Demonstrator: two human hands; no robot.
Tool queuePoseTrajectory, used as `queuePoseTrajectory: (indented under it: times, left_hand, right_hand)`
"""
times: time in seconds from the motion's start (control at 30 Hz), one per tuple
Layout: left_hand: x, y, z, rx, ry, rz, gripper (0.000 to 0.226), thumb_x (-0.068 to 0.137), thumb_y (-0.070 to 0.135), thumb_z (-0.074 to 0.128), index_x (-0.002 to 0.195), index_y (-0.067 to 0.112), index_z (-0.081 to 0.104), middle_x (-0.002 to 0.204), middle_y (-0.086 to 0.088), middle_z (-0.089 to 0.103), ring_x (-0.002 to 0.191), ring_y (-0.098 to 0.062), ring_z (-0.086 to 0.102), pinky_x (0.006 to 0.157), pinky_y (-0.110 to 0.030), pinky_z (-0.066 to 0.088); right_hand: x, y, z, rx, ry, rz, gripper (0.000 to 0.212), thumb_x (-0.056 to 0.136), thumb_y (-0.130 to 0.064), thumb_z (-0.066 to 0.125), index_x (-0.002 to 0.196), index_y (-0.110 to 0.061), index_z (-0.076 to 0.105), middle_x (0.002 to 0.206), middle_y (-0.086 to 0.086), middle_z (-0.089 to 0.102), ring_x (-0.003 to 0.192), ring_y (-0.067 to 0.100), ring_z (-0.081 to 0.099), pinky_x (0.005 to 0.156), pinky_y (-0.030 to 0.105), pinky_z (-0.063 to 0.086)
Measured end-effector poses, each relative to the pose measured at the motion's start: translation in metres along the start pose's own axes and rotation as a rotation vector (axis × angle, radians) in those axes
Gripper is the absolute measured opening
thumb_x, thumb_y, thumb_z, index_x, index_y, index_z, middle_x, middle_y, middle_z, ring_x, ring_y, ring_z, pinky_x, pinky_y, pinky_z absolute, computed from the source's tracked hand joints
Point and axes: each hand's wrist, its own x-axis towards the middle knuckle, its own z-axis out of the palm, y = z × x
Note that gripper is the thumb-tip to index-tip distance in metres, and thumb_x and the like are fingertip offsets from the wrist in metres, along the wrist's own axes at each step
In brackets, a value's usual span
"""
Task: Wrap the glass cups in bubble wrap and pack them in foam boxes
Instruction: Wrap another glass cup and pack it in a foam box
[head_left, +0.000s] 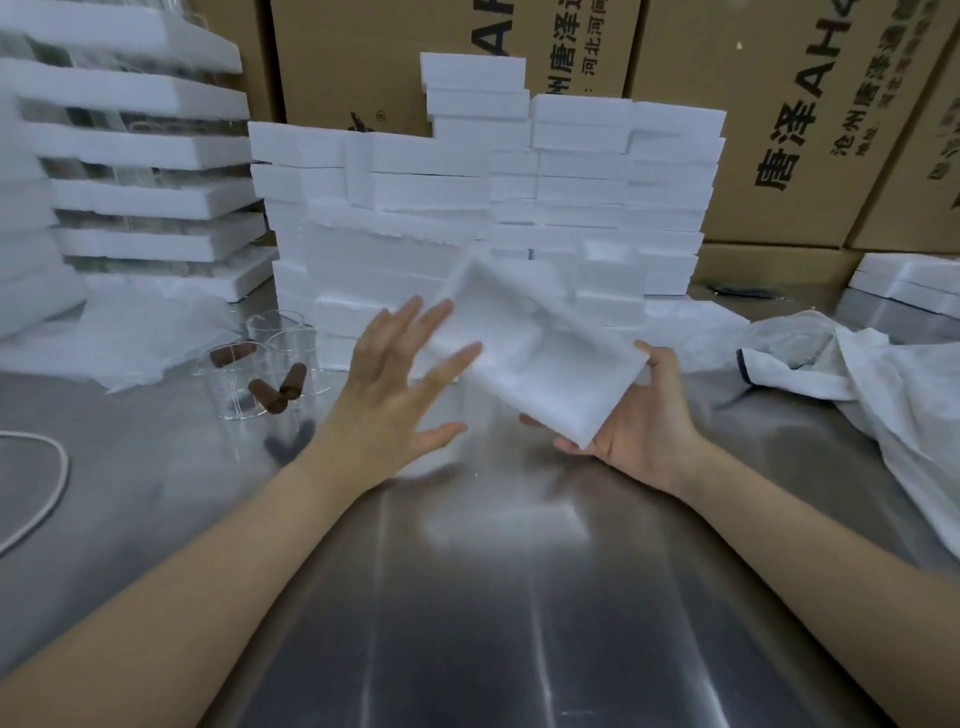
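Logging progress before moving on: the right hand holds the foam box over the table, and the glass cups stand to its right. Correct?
One error: in the head view the glass cups stand to its left. The right hand does hold the foam box over the table.

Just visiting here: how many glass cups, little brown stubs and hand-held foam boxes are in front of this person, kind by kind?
Glass cups: 3
Brown stubs: 3
Foam box held in the right hand: 1
Total: 7
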Motion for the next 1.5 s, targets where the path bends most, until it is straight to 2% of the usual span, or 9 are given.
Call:
queuePoseTrajectory:
  times: [0.17,0.33,0.43,0.53,0.73,1.03,1.23,1.37,1.5]
  left_hand:
    - [0.005,0.008,-0.001,0.186,0.033,0.214,0.016,0.077,0.024,0.076,0.086,0.014,0.069,0.141,-0.009,0.051,0.129,-0.028,0.042,0.108,-0.05,0.032]
    - [0.008,0.011,-0.005,0.12,-0.179,0.205,0.025,0.086,0.033,0.07,0.086,0.008,0.069,0.115,-0.008,0.067,0.103,-0.026,0.064,0.1,-0.043,0.043]
    - [0.007,0.01,-0.007,0.088,-0.261,0.123,0.031,0.086,0.04,0.064,0.083,0.01,0.07,0.1,-0.001,0.07,0.096,-0.021,0.066,0.104,-0.041,0.04]
    - [0.005,0.008,-0.01,0.051,-0.347,0.046,0.034,0.082,0.044,0.065,0.079,0.011,0.072,0.084,0.0,0.072,0.079,-0.022,0.067,0.087,-0.036,0.051]
    - [0.005,0.006,-0.013,-0.032,-0.348,0.033,0.05,0.085,0.057,0.049,0.069,0.013,0.067,0.061,0.001,0.061,0.056,-0.023,0.057,0.05,-0.032,0.045]
    - [0.009,0.003,-0.012,-0.12,-0.36,0.172,0.046,0.089,0.047,0.05,0.086,0.005,0.07,0.07,-0.005,0.066,0.067,-0.026,0.063,0.076,-0.035,0.054]
    - [-0.004,-0.007,-0.01,-0.438,-0.263,-0.343,0.041,0.099,0.029,0.033,0.077,0.014,0.064,0.083,0.013,0.063,0.084,-0.011,0.06,0.11,-0.034,0.026]
    - [-0.009,-0.007,-0.01,-0.278,-0.269,-0.588,0.022,0.098,0.024,0.052,0.083,0.014,0.065,0.116,0.002,0.057,0.115,-0.019,0.046,0.103,-0.033,0.023]
    - [-0.009,0.001,-0.013,-0.095,-0.241,-0.707,0.034,0.098,0.039,0.045,0.09,0.015,0.068,0.115,-0.003,0.042,0.08,-0.02,0.051,0.067,-0.03,0.039]
  right_hand:
    - [0.007,-0.002,-0.007,-0.263,-0.101,0.11,0.064,0.081,-0.068,0.039,0.123,-0.027,0.064,0.126,0.013,0.063,0.112,0.047,0.058,0.07,0.046,0.057]
    - [0.035,-0.01,-0.01,-0.869,0.546,-0.398,0.039,0.097,-0.038,0.045,0.078,-0.02,0.074,0.077,0.0,0.07,0.07,0.018,0.067,0.074,0.047,0.056]
    - [0.068,-0.049,-0.03,-1.521,0.638,-0.626,0.03,0.092,-0.005,0.047,0.119,-0.009,0.059,0.125,0.008,0.054,0.103,0.026,0.056,0.084,0.045,0.049]
    - [0.102,-0.09,-0.042,-1.849,0.649,-0.411,0.057,0.092,-0.001,0.043,0.147,-0.012,0.031,0.155,0.008,0.022,0.115,0.036,0.051,0.079,0.039,0.045]
    - [0.132,-0.107,-0.057,-1.902,0.558,-0.164,0.058,0.099,-0.017,0.046,0.151,-0.008,0.022,0.148,0.022,0.026,0.113,0.043,0.055,0.098,0.042,0.043]
    - [0.058,-0.044,-0.006,-1.513,0.686,-1.015,0.02,0.095,-0.02,0.054,0.113,-0.013,0.061,0.118,0.004,0.055,0.058,0.02,0.057,0.066,0.033,0.043]
    - [-0.015,0.002,-0.009,-1.717,0.547,-1.018,0.01,0.086,-0.018,0.067,0.096,-0.015,0.065,0.079,-0.01,0.058,0.057,0.02,0.059,0.059,0.026,0.036]
    - [-0.025,-0.014,-0.014,-1.828,0.394,-1.119,0.022,0.079,-0.028,0.056,0.085,-0.011,0.069,0.076,0.0,0.065,0.073,0.019,0.053,0.069,0.027,0.031]
    - [-0.025,-0.017,-0.017,-1.849,0.152,-0.925,0.032,0.078,-0.031,0.046,0.086,-0.008,0.066,0.077,0.0,0.06,0.074,0.024,0.055,0.08,0.026,0.028]
